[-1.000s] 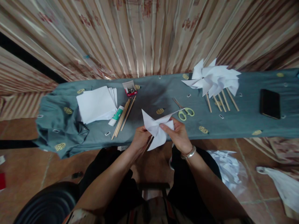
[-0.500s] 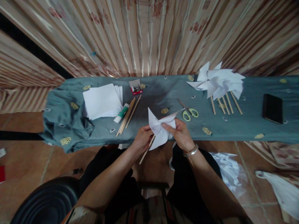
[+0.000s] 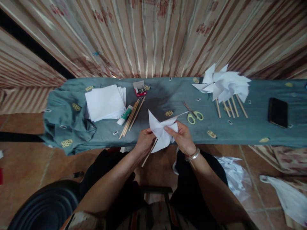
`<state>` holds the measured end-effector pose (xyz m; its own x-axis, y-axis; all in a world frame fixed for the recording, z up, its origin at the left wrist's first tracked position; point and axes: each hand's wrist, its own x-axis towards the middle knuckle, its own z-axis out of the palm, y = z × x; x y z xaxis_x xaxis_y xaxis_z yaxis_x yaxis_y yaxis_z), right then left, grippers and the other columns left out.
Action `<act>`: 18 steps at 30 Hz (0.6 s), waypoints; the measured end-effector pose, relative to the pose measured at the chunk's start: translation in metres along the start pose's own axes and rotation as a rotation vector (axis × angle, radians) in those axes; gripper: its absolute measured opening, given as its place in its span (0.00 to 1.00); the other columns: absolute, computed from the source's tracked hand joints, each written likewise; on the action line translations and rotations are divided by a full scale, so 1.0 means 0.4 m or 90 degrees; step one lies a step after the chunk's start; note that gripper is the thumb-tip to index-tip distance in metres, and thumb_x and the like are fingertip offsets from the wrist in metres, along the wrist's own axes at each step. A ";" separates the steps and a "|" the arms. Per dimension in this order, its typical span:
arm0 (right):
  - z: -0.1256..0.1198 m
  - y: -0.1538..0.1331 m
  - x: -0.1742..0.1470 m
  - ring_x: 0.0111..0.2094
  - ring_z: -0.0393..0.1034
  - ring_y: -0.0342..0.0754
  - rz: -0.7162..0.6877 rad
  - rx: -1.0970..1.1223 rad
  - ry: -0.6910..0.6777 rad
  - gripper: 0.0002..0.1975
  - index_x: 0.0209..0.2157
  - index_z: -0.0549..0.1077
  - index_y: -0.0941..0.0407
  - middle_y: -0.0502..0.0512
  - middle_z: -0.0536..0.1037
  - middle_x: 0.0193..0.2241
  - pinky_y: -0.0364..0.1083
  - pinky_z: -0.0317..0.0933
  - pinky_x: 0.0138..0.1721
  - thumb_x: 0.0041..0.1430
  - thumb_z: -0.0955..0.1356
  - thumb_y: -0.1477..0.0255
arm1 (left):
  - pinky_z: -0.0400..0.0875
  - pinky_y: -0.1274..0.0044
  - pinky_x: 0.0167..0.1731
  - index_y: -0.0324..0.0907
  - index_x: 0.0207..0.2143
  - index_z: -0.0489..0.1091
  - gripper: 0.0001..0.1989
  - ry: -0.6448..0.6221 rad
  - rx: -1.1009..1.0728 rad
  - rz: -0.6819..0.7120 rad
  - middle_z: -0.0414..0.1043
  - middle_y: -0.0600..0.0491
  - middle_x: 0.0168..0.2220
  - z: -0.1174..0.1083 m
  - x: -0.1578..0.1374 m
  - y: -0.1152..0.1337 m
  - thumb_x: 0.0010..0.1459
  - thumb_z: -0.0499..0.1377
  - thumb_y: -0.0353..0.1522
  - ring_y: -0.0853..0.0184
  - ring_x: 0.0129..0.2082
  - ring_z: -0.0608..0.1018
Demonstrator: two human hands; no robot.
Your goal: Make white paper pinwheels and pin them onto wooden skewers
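Left of the scissors (image 3: 192, 117), our left hand (image 3: 145, 141) and right hand (image 3: 184, 137) grasp a paper pinwheel (image 3: 161, 130), right thumb (image 3: 169, 130) near its centre; probably light, easily creased; we'd hold the stick (image 3: 146, 157) and centre, sparing the blades (image 3: 154, 124).

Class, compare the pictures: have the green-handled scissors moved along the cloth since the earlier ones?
No; the scissors keep the same place, right of the yellow pineapple print.

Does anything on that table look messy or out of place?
Yes: the tablecloth is bunched into folds at its left end, beside the paper stack, while the rest lies mostly flat. The stack's sheets are also unevenly aligned.
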<state>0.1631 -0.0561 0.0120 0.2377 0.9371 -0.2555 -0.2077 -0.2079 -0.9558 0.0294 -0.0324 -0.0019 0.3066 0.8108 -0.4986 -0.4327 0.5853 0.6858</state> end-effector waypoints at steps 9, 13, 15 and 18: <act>-0.005 -0.028 -0.002 0.26 0.69 0.43 0.000 0.028 0.025 0.18 0.31 0.75 0.55 0.48 0.79 0.26 0.44 0.65 0.30 0.39 0.77 0.62 | 0.74 0.72 0.36 0.36 0.26 0.78 0.18 -0.041 0.014 -0.051 0.80 0.47 0.26 0.019 -0.026 0.029 0.29 0.73 0.34 0.58 0.34 0.81; -0.008 -0.031 0.000 0.27 0.70 0.44 0.004 0.024 0.026 0.18 0.32 0.75 0.55 0.49 0.80 0.27 0.44 0.65 0.32 0.39 0.77 0.62 | 0.71 0.75 0.33 0.37 0.27 0.79 0.14 -0.086 0.061 -0.043 0.80 0.48 0.28 -0.003 -0.030 0.041 0.36 0.69 0.35 0.59 0.34 0.81; -0.005 -0.031 0.001 0.27 0.70 0.44 0.013 0.031 0.023 0.18 0.32 0.75 0.55 0.49 0.80 0.27 0.44 0.65 0.32 0.39 0.77 0.62 | 0.70 0.77 0.31 0.37 0.28 0.79 0.13 -0.121 0.081 -0.022 0.80 0.49 0.29 -0.012 -0.034 0.046 0.38 0.67 0.35 0.61 0.33 0.80; 0.003 -0.027 0.001 0.26 0.69 0.43 0.023 0.045 0.021 0.18 0.32 0.75 0.55 0.48 0.79 0.26 0.43 0.64 0.31 0.38 0.77 0.63 | 0.70 0.77 0.33 0.36 0.30 0.79 0.16 -0.137 0.107 0.001 0.80 0.49 0.30 -0.019 -0.039 0.050 0.38 0.69 0.35 0.64 0.31 0.79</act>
<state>0.1643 -0.0532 0.0225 0.2597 0.9195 -0.2950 -0.2827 -0.2197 -0.9337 0.0096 -0.0335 0.0157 0.4866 0.7839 -0.3856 -0.2915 0.5618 0.7742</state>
